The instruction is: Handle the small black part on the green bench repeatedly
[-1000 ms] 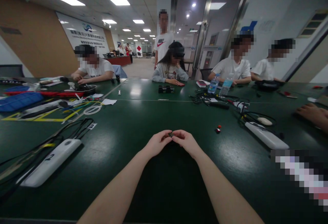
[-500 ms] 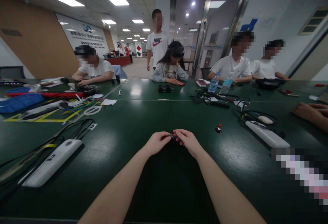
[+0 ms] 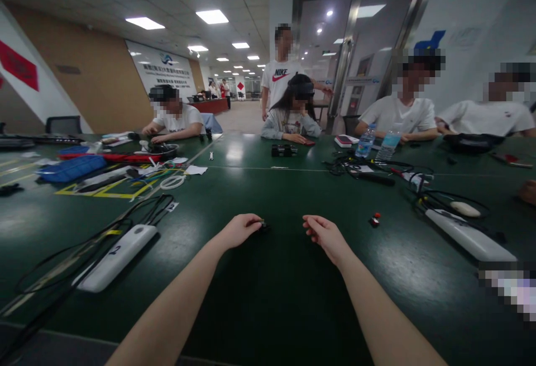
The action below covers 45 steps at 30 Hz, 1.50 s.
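Observation:
My left hand (image 3: 242, 231) is closed, with thumb and fingertips pinching a small dark piece (image 3: 264, 225) just over the green table (image 3: 268, 193). The piece is too small and dim for its kind to show. To the right, apart from it, my right hand (image 3: 325, 236) is closed too, its thumb against curled fingers; whatever lies between those fingertips, if anything, cannot be made out. Beyond the right hand lies a small red and black item (image 3: 374, 219).
White power strips lie at left (image 3: 119, 257) and right (image 3: 469, 236), trailing black cables. A black object (image 3: 283, 150) stands ahead, with two water bottles (image 3: 365, 141) to its right. A blue tray (image 3: 73, 169) sits far left. Several people sit across the table; one person stands.
My hands, together before, have come apart: the right moved away to the right while the left kept the dark piece. The view has turned left.

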Each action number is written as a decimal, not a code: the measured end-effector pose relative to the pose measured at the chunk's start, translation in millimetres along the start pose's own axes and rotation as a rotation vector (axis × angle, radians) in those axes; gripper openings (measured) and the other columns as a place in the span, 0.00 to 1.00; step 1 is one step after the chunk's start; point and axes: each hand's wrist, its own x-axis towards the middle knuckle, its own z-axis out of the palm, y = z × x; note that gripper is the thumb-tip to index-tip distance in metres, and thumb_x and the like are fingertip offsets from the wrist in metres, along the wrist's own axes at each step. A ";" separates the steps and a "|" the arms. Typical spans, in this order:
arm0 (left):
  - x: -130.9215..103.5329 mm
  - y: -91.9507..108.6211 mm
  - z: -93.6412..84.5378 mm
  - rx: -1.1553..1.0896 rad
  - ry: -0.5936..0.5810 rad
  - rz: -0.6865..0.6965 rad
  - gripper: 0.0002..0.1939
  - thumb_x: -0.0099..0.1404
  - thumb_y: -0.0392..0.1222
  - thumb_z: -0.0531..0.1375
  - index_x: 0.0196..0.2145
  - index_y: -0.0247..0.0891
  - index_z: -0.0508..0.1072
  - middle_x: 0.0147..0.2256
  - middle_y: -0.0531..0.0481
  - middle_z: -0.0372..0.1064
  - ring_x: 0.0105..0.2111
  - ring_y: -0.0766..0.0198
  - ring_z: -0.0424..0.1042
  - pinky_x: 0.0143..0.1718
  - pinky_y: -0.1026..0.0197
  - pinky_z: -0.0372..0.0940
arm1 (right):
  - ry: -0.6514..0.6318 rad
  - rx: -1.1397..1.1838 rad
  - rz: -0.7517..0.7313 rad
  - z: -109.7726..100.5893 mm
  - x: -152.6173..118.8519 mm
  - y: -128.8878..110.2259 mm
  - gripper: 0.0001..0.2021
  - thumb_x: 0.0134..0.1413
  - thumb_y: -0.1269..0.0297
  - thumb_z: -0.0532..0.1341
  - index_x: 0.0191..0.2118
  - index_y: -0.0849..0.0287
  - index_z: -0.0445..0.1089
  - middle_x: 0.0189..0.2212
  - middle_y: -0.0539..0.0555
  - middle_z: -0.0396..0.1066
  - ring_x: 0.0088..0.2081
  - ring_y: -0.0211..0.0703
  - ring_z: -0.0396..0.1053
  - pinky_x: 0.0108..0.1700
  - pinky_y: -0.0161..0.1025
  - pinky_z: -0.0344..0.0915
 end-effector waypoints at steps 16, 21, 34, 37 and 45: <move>-89.2 -122.7 -95.5 0.218 0.564 -0.332 0.24 0.54 0.55 0.47 0.41 0.35 0.65 0.37 0.44 0.69 0.39 0.56 0.69 0.43 0.56 0.63 | 0.032 0.004 0.035 2.3 -5.4 -7.3 0.12 0.48 0.59 0.58 0.39 0.55 0.70 0.35 0.54 0.69 0.32 0.41 0.65 0.31 0.38 0.62; -88.3 -130.6 -88.6 0.262 0.633 -0.290 0.24 0.54 0.53 0.48 0.40 0.32 0.67 0.40 0.40 0.66 0.39 0.56 0.68 0.45 0.56 0.62 | 0.035 0.030 0.046 3.4 -9.4 -11.5 0.11 0.48 0.60 0.59 0.39 0.56 0.70 0.34 0.54 0.69 0.32 0.41 0.64 0.31 0.37 0.61; -92.4 -117.6 -88.9 0.304 0.616 -0.304 0.20 0.55 0.48 0.48 0.37 0.32 0.68 0.38 0.40 0.67 0.40 0.55 0.66 0.45 0.56 0.60 | 0.072 0.012 0.089 4.2 -11.3 -16.9 0.11 0.48 0.62 0.58 0.39 0.56 0.70 0.35 0.55 0.69 0.33 0.43 0.65 0.31 0.38 0.63; -93.1 -116.7 -89.7 0.316 0.598 -0.298 0.19 0.55 0.48 0.48 0.37 0.32 0.68 0.38 0.41 0.67 0.41 0.55 0.66 0.46 0.56 0.60 | 0.064 0.017 0.069 3.0 -8.6 -13.1 0.12 0.47 0.60 0.59 0.39 0.56 0.70 0.35 0.55 0.69 0.33 0.43 0.65 0.31 0.38 0.63; -93.9 -116.3 -90.2 0.351 0.576 -0.271 0.18 0.55 0.48 0.48 0.36 0.34 0.69 0.38 0.42 0.67 0.40 0.55 0.66 0.44 0.56 0.61 | 0.050 0.029 0.065 1.3 -6.9 -9.8 0.13 0.47 0.60 0.59 0.40 0.56 0.70 0.35 0.55 0.69 0.33 0.42 0.65 0.31 0.37 0.63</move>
